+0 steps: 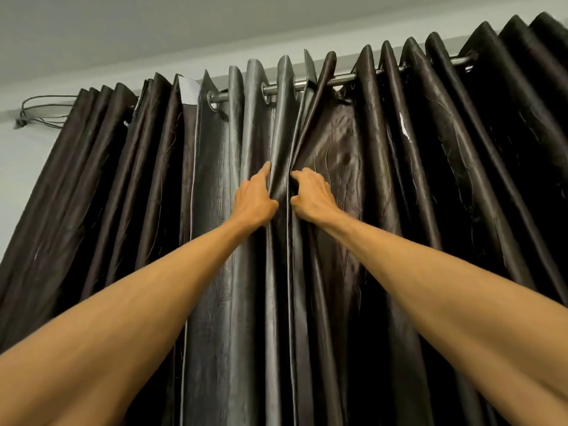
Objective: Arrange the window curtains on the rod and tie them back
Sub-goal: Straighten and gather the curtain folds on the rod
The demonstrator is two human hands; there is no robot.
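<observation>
We are reaching both bare arms up to dark, glossy curtains (430, 186) hanging in deep folds from a metal rod (341, 77) just under the ceiling. Our left hand (255, 199) is curling its fingers round a vertical fold of the left panel. Our right hand (313, 195), just beside it, is pinching the hemmed edge of the right panel with bent fingers. The panels are meeting between our hands, closed across the window and not yet tied back. No tie-back is showing, unless the thin cord (46, 112) looped on the wall at far left is one; we cannot tell.

Risks, as we are judging them:
- The slick fabric is likely to be slipping through a light grip.
- Pulling downward rather than sideways is risking strain on the metal eyelets (266, 93) and the rod's fixings.
- Dragging one fold alone is likely to be bunching the pleats unevenly.
- A pale mark (404, 129) on the right panel may be a tear — tugging near it could be widening it.
</observation>
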